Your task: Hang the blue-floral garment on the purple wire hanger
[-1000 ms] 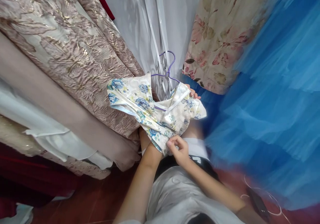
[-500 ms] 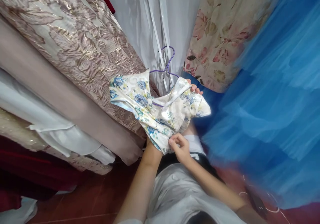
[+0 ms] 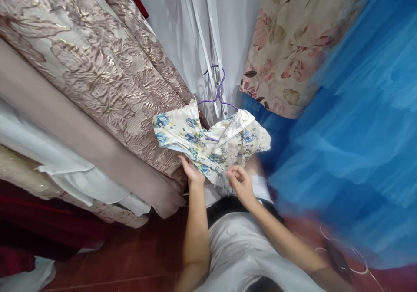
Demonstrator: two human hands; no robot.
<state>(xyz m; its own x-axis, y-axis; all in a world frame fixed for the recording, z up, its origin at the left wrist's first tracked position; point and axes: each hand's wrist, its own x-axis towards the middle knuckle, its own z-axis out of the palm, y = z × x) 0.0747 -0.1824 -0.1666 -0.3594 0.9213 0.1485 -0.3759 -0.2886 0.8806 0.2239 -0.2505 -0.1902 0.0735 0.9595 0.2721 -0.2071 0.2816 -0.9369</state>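
A white top with blue and yellow flowers hangs on a purple wire hanger; its short sleeves spread to both sides and its lower part narrows toward my lap. At the top's lower left edge is my left hand, palm up, with one digit stretched out and the rest partly hidden by the cloth. My right hand is closed, thumb and fingers pinched together at the lower front of the top. How much cloth is between those fingertips is hard to make out.
Long garments surround me: a pink-gold embossed fabric at left, white cloth behind the hanger, a floral skirt, and blue tulle at right. A dark device with a white cable lies on the red tiled floor.
My left hand has drawn back from under the top's right shoulder to its lower left edge. My right hand has shifted slightly up and right. The top hangs a little lower and more level.
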